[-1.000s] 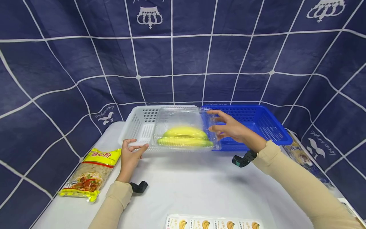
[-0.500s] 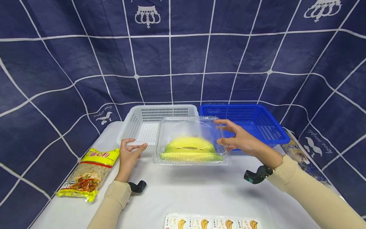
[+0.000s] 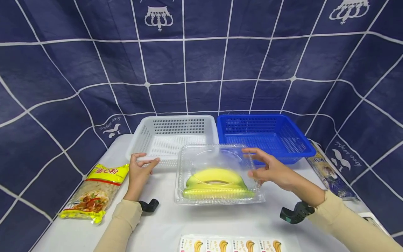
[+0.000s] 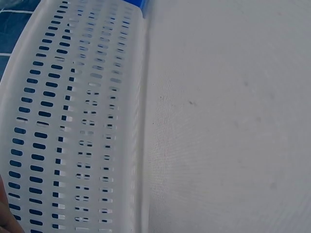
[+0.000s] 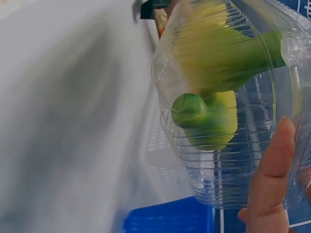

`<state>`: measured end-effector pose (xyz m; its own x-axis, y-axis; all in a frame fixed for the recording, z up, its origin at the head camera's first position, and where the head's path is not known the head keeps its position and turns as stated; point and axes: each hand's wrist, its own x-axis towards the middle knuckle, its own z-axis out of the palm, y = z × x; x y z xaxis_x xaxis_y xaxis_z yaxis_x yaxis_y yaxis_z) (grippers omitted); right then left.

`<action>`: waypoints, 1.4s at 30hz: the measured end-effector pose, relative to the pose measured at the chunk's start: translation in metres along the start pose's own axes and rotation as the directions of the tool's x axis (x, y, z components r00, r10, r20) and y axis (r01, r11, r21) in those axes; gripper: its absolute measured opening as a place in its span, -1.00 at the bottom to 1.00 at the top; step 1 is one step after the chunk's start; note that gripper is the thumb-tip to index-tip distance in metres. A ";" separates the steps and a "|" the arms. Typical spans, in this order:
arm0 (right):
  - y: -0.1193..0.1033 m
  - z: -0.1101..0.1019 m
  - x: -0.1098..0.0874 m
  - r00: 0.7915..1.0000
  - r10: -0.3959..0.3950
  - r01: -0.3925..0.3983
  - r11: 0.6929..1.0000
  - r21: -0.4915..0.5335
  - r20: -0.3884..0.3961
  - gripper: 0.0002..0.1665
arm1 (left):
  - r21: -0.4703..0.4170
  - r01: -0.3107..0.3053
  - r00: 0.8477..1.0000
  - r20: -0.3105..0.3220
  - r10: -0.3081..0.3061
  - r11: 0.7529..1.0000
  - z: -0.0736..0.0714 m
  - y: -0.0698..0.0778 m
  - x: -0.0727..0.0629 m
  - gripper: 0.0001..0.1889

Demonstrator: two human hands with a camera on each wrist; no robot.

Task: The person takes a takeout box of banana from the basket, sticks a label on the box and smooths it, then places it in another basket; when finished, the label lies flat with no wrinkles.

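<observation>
My right hand (image 3: pixel 274 172) holds a clear plastic clamshell box (image 3: pixel 201 154) by its right side, thumb on the near part and fingers toward the back. Inside lie yellow-green bananas (image 3: pixel 217 176); the right wrist view shows their green ends (image 5: pixel 189 110) through the ribbed wall. The lid is down. The box hangs over the table in front of the baskets, overlapping the white basket's right front edge in the head view. My left hand (image 3: pixel 138 176) grips the front left rim of the white basket (image 3: pixel 201 120), thumb outside; the left wrist view shows just a bit of a finger.
To the right of the white basket stands a blue basket (image 3: pixel 267 158). A yellow-ended macaroni bag (image 3: pixel 97 192) lies at the left, a dark food packet (image 3: pixel 333 176) at the right. At the front edge is a sheet of banana stickers (image 3: pixel 237 245). Patterned blue cloth (image 3: pixel 204 63) hangs behind.
The box of bananas has come out from over the baskets, toward me and slightly right, in my right hand. My left hand has stayed at the white basket's rim.
</observation>
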<state>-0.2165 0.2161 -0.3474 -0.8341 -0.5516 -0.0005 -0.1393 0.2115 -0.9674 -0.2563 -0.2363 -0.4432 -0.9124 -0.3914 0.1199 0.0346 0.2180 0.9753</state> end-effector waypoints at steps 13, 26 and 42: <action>0.037 0.003 -0.034 1.000 0.009 -0.009 0.998 0.062 0.000 -0.22 | -0.010 -0.004 1.000 -0.001 0.004 1.000 0.000 -0.001 0.000 -0.35; 0.072 -0.004 -0.030 0.995 0.100 -0.097 0.992 0.079 -0.031 -0.18 | -0.016 0.002 1.000 0.004 -0.002 1.000 0.000 0.000 0.000 -0.35; 0.087 -0.016 -0.005 0.987 0.157 -0.153 0.984 0.094 -0.033 -0.11 | -0.004 -0.001 1.000 0.002 0.001 1.000 0.000 0.000 0.001 -0.35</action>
<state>-0.2329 0.2499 -0.4273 -0.8629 -0.4843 -0.1441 0.0411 0.2170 -0.9753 -0.2568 -0.2369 -0.4430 -0.9130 -0.3897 0.1204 0.0371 0.2146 0.9760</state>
